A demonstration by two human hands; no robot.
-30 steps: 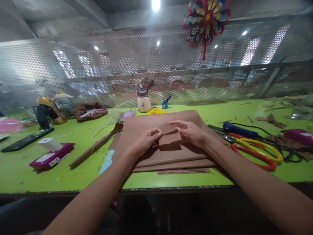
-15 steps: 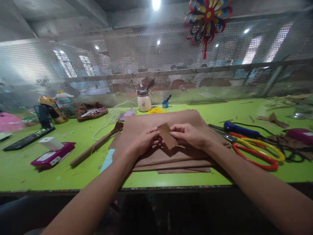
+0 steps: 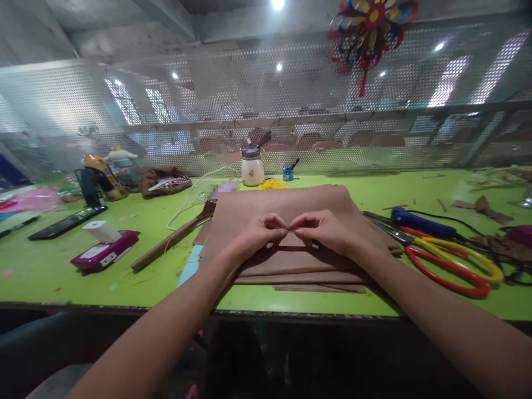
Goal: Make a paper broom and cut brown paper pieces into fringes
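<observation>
Between my two hands is a small piece of brown paper [image 3: 290, 228], turned nearly edge-on so that only a thin strip shows. My left hand [image 3: 262, 231] pinches its left end between thumb and fingers. Closed in a matching pinch at the other end is my right hand [image 3: 323, 229]. Both hands are just above a stack of large brown paper sheets [image 3: 282, 200], whose folded front edges face me. To the right of the stack lie large scissors [image 3: 451, 280] with red and yellow handles.
On the left are a brown paper-wrapped stem [image 3: 166, 244], a purple power strip [image 3: 106, 252] and a phone [image 3: 68, 221]. A blue-handled tool [image 3: 424, 220] with a cable lies right. A white spray bottle [image 3: 252, 169] stands behind, before a perforated metal screen [image 3: 208, 105].
The small brown paper piece has turned from showing its flat face to nearly edge-on. My fingers have drawn closer together around it. The whole view has shifted slightly.
</observation>
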